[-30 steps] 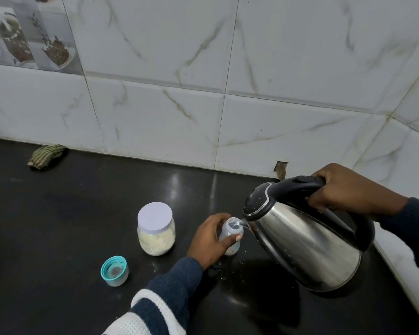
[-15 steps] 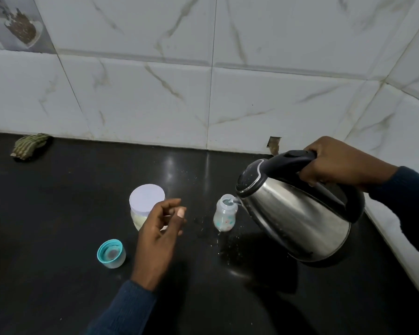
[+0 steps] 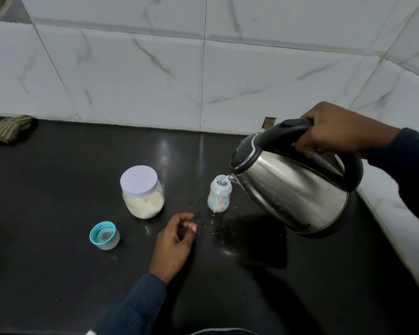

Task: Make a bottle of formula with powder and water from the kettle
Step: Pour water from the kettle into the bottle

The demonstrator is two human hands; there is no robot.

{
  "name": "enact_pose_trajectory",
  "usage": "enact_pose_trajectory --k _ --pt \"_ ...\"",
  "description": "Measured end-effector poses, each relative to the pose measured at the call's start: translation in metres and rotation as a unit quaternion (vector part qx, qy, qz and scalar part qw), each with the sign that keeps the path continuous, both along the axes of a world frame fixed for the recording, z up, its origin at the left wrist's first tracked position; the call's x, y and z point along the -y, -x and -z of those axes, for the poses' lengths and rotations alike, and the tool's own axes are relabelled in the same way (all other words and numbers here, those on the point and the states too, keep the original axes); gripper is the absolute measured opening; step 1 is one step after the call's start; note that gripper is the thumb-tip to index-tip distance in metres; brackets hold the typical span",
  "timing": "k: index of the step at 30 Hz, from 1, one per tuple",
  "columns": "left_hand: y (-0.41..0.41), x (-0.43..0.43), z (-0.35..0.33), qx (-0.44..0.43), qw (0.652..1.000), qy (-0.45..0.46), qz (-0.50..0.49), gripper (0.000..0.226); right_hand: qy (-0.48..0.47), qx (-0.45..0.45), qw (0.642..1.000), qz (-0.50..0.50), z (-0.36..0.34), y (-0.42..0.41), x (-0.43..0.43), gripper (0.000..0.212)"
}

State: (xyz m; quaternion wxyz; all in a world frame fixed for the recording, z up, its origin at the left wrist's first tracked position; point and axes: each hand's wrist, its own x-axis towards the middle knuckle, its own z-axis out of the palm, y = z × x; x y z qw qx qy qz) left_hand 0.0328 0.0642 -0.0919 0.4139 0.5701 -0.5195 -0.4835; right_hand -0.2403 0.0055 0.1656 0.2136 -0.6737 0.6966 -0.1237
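On a black counter (image 3: 58, 180), a teal bottle cap (image 3: 104, 235) lies mouth-up, near a lidded jar of pale powder (image 3: 142, 192). The left hand (image 3: 176, 240) hovers, fingers loosely curled, holding nothing. The small baby bottle (image 3: 219, 197) stands upright under the spout of a tilted steel kettle (image 3: 293, 189), whose handle the right hand (image 3: 334, 129) grips.

Tilted kettle (image 3: 293, 189) over bottle (image 3: 218, 198) mouth, jar (image 3: 143, 197) near left, bare counter (image 3: 184, 187) between

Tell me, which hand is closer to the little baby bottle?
Left. The left hand, loosely curled, is near the bottle, toward the camera and to its left, not touching. The right hand is farther, gripping the handle of the kettle that pours into it.
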Motion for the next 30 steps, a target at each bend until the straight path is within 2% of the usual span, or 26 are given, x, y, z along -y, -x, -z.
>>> enact_pose_trajectory --k 11,20,30 --pt "-0.002 -0.004 0.003 0.053 0.998 -0.009 0.019 0.025 -0.007 -0.007 1.0 -0.008 -0.007 -0.003 0.001 0.01" --pt "-0.003 -0.003 0.006 0.06 0.998 -0.002 0.025 0.031 0.001 -0.023 1.0 -0.017 -0.012 -0.001 0.004 0.017" --pt "-0.003 -0.003 0.009 0.056 0.998 -0.002 0.017 0.031 -0.002 -0.026 1.0 -0.016 -0.015 -0.005 0.001 0.01"
